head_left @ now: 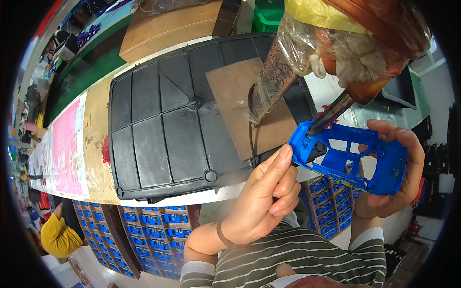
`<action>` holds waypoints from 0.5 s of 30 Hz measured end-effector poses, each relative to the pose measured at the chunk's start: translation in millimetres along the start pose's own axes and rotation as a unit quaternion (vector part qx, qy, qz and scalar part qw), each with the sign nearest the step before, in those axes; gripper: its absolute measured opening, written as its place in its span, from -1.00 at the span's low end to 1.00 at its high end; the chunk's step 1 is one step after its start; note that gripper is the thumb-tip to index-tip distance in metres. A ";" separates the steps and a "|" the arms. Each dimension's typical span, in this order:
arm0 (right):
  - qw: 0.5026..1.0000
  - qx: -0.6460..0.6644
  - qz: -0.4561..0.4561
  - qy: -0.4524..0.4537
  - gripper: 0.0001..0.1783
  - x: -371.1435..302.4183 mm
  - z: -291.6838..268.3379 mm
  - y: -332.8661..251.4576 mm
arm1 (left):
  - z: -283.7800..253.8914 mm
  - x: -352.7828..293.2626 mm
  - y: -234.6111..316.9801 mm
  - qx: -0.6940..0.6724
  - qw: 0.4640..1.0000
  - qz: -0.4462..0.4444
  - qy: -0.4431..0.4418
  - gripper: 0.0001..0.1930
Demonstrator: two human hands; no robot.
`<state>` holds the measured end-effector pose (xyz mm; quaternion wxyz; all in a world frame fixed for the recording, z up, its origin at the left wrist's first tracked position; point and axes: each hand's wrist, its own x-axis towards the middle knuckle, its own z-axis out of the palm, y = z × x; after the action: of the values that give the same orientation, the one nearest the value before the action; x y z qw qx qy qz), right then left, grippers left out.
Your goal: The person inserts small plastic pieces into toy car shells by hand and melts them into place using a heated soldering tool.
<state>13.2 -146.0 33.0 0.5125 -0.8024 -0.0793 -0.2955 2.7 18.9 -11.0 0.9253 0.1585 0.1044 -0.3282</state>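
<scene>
A blue plastic toy car body shell (331, 165) is held in the air with its hollow inside facing up. My left hand (269, 197) is closed, thumb and fingers pinching the shell's left end. Around the right end, my right hand (408, 163) curls with its thumb and fingers on opposite edges. A dark metal rod (333, 113) slants down from a machine head (345, 33) wrapped in clear plastic and yellow material. The rod's tip meets the inside of the shell near my left hand; whether it presses there I cannot tell.
An upturned black plastic tray (149, 129) lies on the table, with a brown board (228, 96) and a rusty metal column (276, 77) over it. Racks of blue shells (156, 230) stand below the table edge. A person in yellow (62, 235) is at left.
</scene>
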 end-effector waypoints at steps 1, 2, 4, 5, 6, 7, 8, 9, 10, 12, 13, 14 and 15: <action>1.000 -0.001 0.000 0.003 0.06 0.0 0.3 0.1 | 0.2 -0.4 0.4 -0.001 1.000 0.001 -0.001 -0.76; 1.000 0.015 -0.018 -0.011 0.06 0.3 -0.5 1.7 | 0.1 -1.1 0.4 -0.005 1.000 -0.001 0.002 -0.76; 0.999 0.033 -0.036 -0.024 0.06 0.0 -0.3 2.4 | 0.8 -1.2 0.7 -0.008 1.000 -0.002 0.006 -0.75; 0.999 0.027 -0.031 -0.007 0.06 -1.0 0.3 1.7 | 1.3 -0.7 0.5 -0.007 1.000 -0.006 0.001 -0.75; 0.999 0.024 -0.028 0.000 0.06 -1.4 -0.1 1.4 | 1.6 -0.6 0.2 -0.007 1.000 -0.009 -0.003 -0.75; 0.999 0.021 -0.025 0.007 0.06 -2.0 -0.3 1.2 | 1.8 -0.8 0.5 -0.008 1.000 -0.009 -0.003 -0.75; 1.000 0.009 -0.028 0.003 0.06 -1.9 -1.9 1.5 | 2.0 -1.0 1.1 -0.005 1.000 -0.013 0.002 -0.75; 1.000 0.001 -0.029 0.002 0.06 -1.9 -2.6 1.2 | 2.6 -0.9 1.5 -0.001 1.000 -0.018 0.004 -0.75; 0.999 -0.007 -0.032 0.001 0.06 -1.6 -2.9 1.2 | 3.2 -1.3 1.9 -0.002 1.000 -0.019 0.003 -0.75; 0.999 -0.003 -0.037 -0.003 0.05 -2.3 -1.3 2.1 | 3.5 -2.3 3.1 -0.002 1.000 -0.017 0.013 -0.75; 0.999 -0.003 -0.040 -0.004 0.05 -2.4 -0.9 3.4 | 3.1 -2.1 3.2 -0.002 1.000 -0.017 0.012 -0.75; 0.998 0.020 -0.066 -0.008 0.05 -2.1 -0.9 6.0 | 2.8 -1.8 3.2 -0.004 1.000 -0.016 0.009 -0.75; 0.996 0.033 -0.079 -0.010 0.05 -1.0 -1.6 8.1 | 2.8 -1.8 3.4 -0.005 1.000 -0.013 0.007 -0.75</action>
<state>15.3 -150.9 26.7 0.5127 -0.7792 -0.1572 -0.3244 3.7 21.4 -7.1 0.9209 0.1544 0.1151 -0.3389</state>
